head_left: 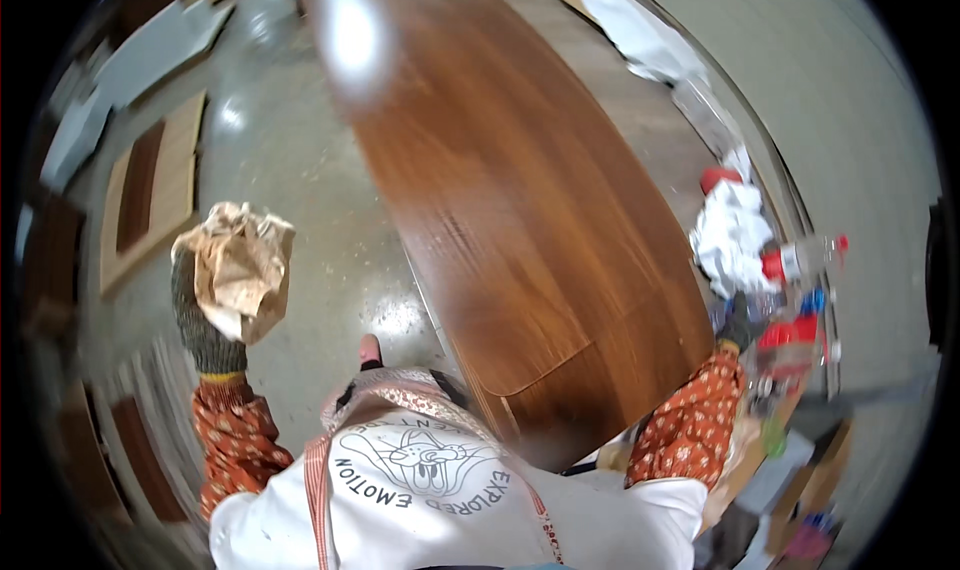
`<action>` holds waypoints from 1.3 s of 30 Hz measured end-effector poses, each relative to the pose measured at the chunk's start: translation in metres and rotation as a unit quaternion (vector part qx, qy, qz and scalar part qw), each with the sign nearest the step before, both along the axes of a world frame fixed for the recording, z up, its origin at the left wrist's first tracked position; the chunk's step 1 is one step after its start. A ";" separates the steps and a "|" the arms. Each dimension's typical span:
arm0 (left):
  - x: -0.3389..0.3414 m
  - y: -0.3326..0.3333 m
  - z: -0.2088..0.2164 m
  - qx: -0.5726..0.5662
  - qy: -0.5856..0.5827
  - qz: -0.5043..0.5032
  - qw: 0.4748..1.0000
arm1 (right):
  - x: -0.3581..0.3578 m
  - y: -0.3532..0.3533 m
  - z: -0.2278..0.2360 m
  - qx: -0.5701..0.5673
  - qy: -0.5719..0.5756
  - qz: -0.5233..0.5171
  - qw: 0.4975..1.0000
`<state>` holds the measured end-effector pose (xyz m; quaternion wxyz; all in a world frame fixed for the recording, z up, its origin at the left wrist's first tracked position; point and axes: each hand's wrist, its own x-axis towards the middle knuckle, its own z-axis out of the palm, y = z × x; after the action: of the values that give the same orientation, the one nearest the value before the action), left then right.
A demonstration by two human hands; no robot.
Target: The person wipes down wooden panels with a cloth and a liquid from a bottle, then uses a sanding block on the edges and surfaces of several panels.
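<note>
Wad (243,270), tan and crumpled, sat firmly in the gloved left hand (205,320), out over the floor (300,180), left of the brown board (510,190)! Across it, the gloved right hand (738,325) was near a bottle (808,257) and white cloth (730,232), its grasp impossible to tell.

Dark printed capital lettering (370,495) was seen on the white cloth garment (450,540) worn by the person. Most of it was set in a curved line beneath a black outline drawing of a long-eared cartoon animal (430,465), between two reddish patterned straps (318,490). A shorter run of capitals was shown on the opposite side of the drawing, partly covered by gathered cloth. Beyond the right edge of the glossy brown wooden panel (500,170), a pale patch was borne on the red label of a clear plastic bottle (812,256); its markings were too small to be read.
</note>
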<state>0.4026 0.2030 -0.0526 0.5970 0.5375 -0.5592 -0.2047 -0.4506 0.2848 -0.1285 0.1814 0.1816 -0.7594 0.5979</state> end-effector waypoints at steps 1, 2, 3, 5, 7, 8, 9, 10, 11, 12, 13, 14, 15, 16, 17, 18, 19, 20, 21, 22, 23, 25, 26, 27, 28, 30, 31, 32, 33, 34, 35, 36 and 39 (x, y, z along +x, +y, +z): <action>0.012 0.009 -0.006 0.003 0.055 -0.009 0.998 | 0.028 -0.008 0.016 0.049 -0.001 -0.024 0.999; 0.012 0.011 -0.004 0.011 0.095 -0.017 0.995 | 0.056 -0.016 0.024 0.106 -0.017 -0.049 0.993; 0.002 0.011 0.000 0.021 0.040 -0.006 0.999 | 0.051 -0.013 0.036 0.118 -0.041 -0.072 0.990; 0.000 0.004 -0.005 -0.004 0.320 -0.119 0.940 | 0.025 -0.012 0.065 0.092 -0.099 -0.061 0.989; -0.021 0.002 0.000 0.025 0.396 -0.162 0.903 | 0.016 -0.020 0.097 -0.031 0.070 0.018 0.997; -0.033 0.001 0.008 0.017 0.469 -0.227 0.853 | 0.033 -0.027 0.123 -0.033 0.119 0.035 0.992; -0.034 -0.001 0.007 0.043 0.385 -0.190 0.902 | 0.050 -0.031 0.149 -0.026 0.168 0.058 0.984; -0.037 -0.002 0.005 0.027 0.419 -0.218 0.881 | 0.072 -0.040 0.173 -0.026 0.207 0.103 0.973; -0.041 -0.011 -0.009 0.018 0.454 -0.247 0.856 | 0.098 -0.049 0.195 -0.041 0.205 0.178 0.961; -0.048 -0.023 -0.015 0.029 0.499 -0.265 0.824 | 0.115 -0.053 0.214 -0.129 0.107 0.318 0.933; -0.057 -0.032 -0.020 0.039 0.542 -0.279 0.792 | 0.130 -0.056 0.232 -0.222 -0.010 0.423 0.879; -0.068 -0.035 -0.003 0.065 0.590 -0.345 0.727 | 0.195 -0.057 0.251 -0.174 0.010 0.471 0.865; -0.078 -0.035 0.018 0.090 0.628 -0.406 0.658 | 0.260 -0.055 0.257 -0.058 0.104 0.470 0.874; -0.088 -0.038 0.025 0.099 0.617 -0.397 0.672 | 0.311 -0.049 0.263 0.078 0.251 0.427 0.865; -0.086 -0.040 0.020 0.099 0.655 -0.429 0.614 | 0.350 -0.051 0.267 0.171 0.370 0.396 0.823; -0.088 -0.043 0.022 0.119 0.661 -0.402 0.623 | 0.385 -0.053 0.268 0.228 0.445 0.376 0.780; -0.091 -0.043 0.029 0.139 0.665 -0.374 0.631 | 0.412 -0.055 0.271 0.315 0.537 0.306 0.721; -0.093 -0.040 0.038 0.185 0.654 -0.384 0.625 | 0.432 -0.061 0.265 0.312 0.573 0.321 0.686; -0.095 -0.044 0.035 0.180 0.656 -0.386 0.623 | 0.453 -0.064 0.259 0.316 0.573 0.321 0.685; -0.099 -0.043 0.032 0.171 0.654 -0.401 0.618 | 0.471 -0.065 0.255 0.340 0.608 0.316 0.644; -0.101 -0.041 0.029 0.161 0.653 -0.414 0.613 | 0.489 -0.069 0.251 0.352 0.626 0.315 0.621; -0.099 -0.040 0.020 0.194 0.681 -0.398 0.583 | 0.511 -0.076 0.238 0.361 0.673 0.306 0.569; -0.096 -0.040 0.014 0.198 0.675 -0.418 0.574 | 0.522 -0.080 0.231 0.355 0.704 0.299 0.536; -0.093 -0.039 0.013 0.188 0.691 -0.450 0.534 | 0.532 -0.085 0.224 0.357 0.704 0.300 0.536; -0.090 -0.039 0.014 0.180 0.704 -0.480 0.492 | 0.542 -0.089 0.218 0.362 0.692 0.343 0.522; -0.087 -0.028 0.027 0.254 0.707 -0.386 0.536 | 0.559 -0.099 0.209 0.374 0.659 0.417 0.501; -0.086 -0.026 0.031 0.258 0.718 -0.373 0.528 | 0.565 -0.102 0.206 0.376 0.661 0.416 0.498; -0.085 -0.026 0.030 0.256 0.721 -0.374 0.525 | 0.570 -0.105 0.202 0.355 0.682 0.410 0.492; -0.084 -0.028 0.028 0.225 0.720 -0.401 0.520 | 0.576 -0.108 0.201 0.333 0.702 0.402 0.485; -0.082 -0.030 0.027 0.209 0.720 -0.414 0.517 | 0.583 -0.111 0.207 0.314 0.711 0.414 0.475; -0.081 -0.032 0.027 0.193 0.719 -0.429 0.512 | 0.587 -0.113 0.209 0.316 0.712 0.411 0.473; -0.078 -0.034 0.027 0.210 0.710 -0.430 0.517 | 0.590 -0.113 0.210 0.324 0.697 0.439 0.466; -0.078 -0.024 -0.016 0.279 0.666 -0.360 0.590 | 0.583 -0.105 0.207 0.335 0.690 0.462 0.446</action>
<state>0.3250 0.1786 -0.0688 0.5015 0.1464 -0.0686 -0.8499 0.1327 0.1798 0.0788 0.2678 0.9049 -0.3294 -0.0293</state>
